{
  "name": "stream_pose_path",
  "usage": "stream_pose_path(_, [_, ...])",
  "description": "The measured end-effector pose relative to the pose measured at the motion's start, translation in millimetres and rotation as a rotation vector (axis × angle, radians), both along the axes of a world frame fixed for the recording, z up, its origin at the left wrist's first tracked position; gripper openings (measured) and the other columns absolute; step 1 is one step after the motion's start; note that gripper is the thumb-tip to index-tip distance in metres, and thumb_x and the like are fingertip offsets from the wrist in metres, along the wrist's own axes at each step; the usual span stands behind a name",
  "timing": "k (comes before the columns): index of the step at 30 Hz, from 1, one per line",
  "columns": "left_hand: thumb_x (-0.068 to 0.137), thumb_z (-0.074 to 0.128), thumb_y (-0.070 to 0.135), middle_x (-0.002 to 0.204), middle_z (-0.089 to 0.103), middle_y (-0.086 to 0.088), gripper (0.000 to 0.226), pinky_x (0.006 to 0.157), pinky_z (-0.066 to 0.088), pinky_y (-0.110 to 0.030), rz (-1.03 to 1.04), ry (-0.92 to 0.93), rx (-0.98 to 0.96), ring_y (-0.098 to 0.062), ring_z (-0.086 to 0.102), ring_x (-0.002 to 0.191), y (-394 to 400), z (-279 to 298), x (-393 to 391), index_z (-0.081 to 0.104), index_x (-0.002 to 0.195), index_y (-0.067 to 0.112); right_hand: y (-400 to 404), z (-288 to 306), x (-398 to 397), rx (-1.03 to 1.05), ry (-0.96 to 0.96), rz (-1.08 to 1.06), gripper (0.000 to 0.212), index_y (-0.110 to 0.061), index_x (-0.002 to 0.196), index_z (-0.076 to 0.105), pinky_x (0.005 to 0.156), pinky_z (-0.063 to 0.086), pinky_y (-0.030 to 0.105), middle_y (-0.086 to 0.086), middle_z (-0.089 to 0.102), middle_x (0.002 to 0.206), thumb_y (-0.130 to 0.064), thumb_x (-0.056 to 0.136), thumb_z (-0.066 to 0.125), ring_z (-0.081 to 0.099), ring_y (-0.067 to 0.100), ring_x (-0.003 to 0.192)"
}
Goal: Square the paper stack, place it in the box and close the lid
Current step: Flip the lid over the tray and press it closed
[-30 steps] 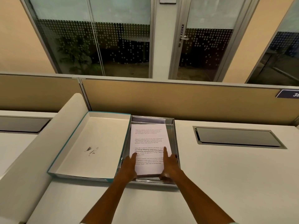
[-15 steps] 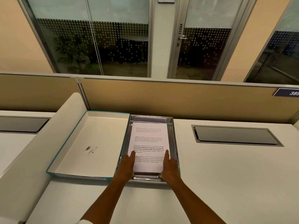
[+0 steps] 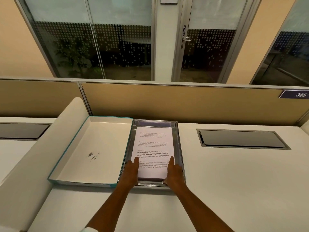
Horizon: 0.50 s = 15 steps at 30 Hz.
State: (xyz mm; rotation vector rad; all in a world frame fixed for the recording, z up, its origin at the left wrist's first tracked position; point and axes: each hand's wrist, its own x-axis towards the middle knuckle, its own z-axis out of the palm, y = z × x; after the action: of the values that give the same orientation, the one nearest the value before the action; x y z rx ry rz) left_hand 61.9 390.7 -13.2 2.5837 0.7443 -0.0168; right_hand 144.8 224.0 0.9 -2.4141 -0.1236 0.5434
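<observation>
A white paper stack with printed text lies inside the silvery open box on the desk. My left hand grips the stack's near left edge and my right hand grips its near right edge, with a finger of each hand lying on the top sheet. The box's teal-edged lid lies upside down just left of the box, touching it, its white inside facing up with a small dark scribble on it.
A tan partition wall runs along the back of the desk. A recessed grey cable hatch sits right of the box. A rounded white divider rises left of the lid. A number plate 385 hangs at the right.
The paper stack has sunk lower into the box and sits straighter in it. Both hands have slid slightly toward the stack's near corners.
</observation>
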Motion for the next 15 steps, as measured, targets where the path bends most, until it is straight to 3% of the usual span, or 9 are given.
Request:
stream_pose_path(2, [0.097,0.047,0.036,0.141,0.045,-0.02,0.055,0.107,0.045,-0.043,0.015,0.038,-0.187,-0.034,0.049,0.127,-1,6,-1,0.031,0.144,0.01,-1,3,-1,0.015,0.029,0.054,0.043,-0.006,0.139,0.035,0.098,0.049,0.044,0.021,0.049,0.134,-0.025,0.101,0.036,0.052,0.039,0.118])
stream_pose_path(3, [0.09,0.062,0.026,0.141,0.043,-0.017,0.07,0.107,0.046,-0.042,-0.014,0.072,-0.217,-0.03,0.049,0.127,-2,10,-1,0.024,0.147,0.014,-4,-1,4,-0.012,0.017,0.096,0.045,-0.006,0.142,0.031,0.101,0.044,0.046,0.022,0.046,0.137,-0.018,0.099,0.038,0.049,0.04,0.122])
stream_pose_path(5, [0.077,0.077,0.015,0.14,0.042,-0.011,0.096,0.105,0.048,-0.041,-0.051,0.04,-0.287,-0.024,0.051,0.125,-1,15,-4,0.015,0.149,0.016,-7,3,5,0.042,0.071,0.141,0.063,-0.011,0.146,0.024,0.104,0.043,0.045,0.02,0.043,0.14,-0.018,0.092,0.055,0.046,0.039,0.125])
stream_pose_path(7, [0.073,0.081,0.017,0.138,0.048,-0.009,0.096,0.102,0.051,-0.041,-0.083,-0.079,-0.38,-0.023,0.055,0.123,0,17,-7,0.019,0.146,0.015,-9,5,4,0.156,0.049,0.184,0.084,-0.018,0.144,0.026,0.099,0.052,0.04,0.012,0.05,0.136,-0.022,0.078,0.077,0.055,0.03,0.12])
stream_pose_path(9, [0.072,0.082,0.019,0.138,0.051,-0.008,0.089,0.098,0.052,-0.04,-0.069,-0.199,-0.402,-0.026,0.056,0.123,-1,22,-12,0.028,0.143,0.015,-14,8,2,0.24,-0.064,0.207,0.085,-0.022,0.138,0.034,0.092,0.055,0.034,0.003,0.056,0.133,-0.028,0.07,0.084,0.059,0.021,0.117])
stream_pose_path(12, [0.079,0.077,0.023,0.134,0.059,-0.007,0.068,0.097,0.052,-0.041,0.085,-0.358,-0.353,-0.029,0.061,0.118,-5,25,-22,0.045,0.137,0.012,-25,11,3,0.297,-0.193,0.143,0.074,-0.023,0.141,0.038,0.099,0.049,0.034,0.001,0.052,0.141,-0.033,0.078,0.077,0.054,0.023,0.126])
stream_pose_path(15, [0.083,0.072,0.018,0.103,0.072,-0.013,0.03,0.08,0.061,-0.037,0.245,-0.537,-0.283,-0.026,0.068,0.086,-7,29,-34,0.062,0.108,0.003,-40,12,9,0.295,-0.205,0.036,0.064,-0.017,0.143,0.04,0.103,0.046,0.039,0.007,0.048,0.146,-0.032,0.087,0.067,0.05,0.028,0.131])
